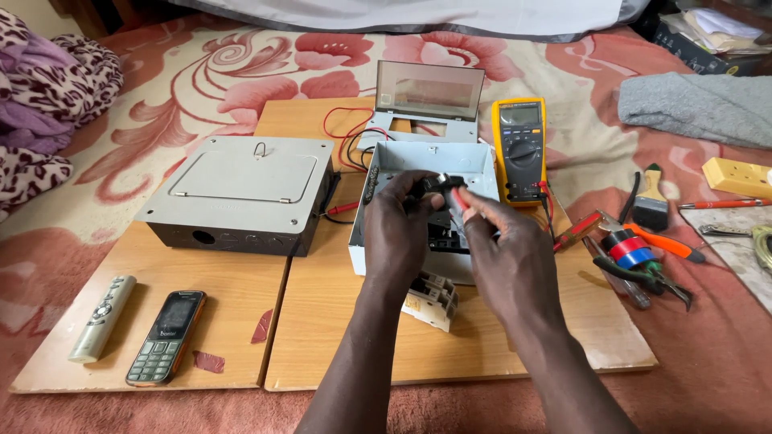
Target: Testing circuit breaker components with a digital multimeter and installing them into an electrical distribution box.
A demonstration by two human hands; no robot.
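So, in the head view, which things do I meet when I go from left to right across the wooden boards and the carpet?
Remote control → mobile phone → closed grey metal box → left hand → right hand → tape rolls → yellow socket box.

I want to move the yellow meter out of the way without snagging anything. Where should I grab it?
Grip the meter across its long yellow sides near the top, by the screen, coming from above. It lies flat, face up, and its leads seem to leave the bottom end, so the upper half looks free of wires.
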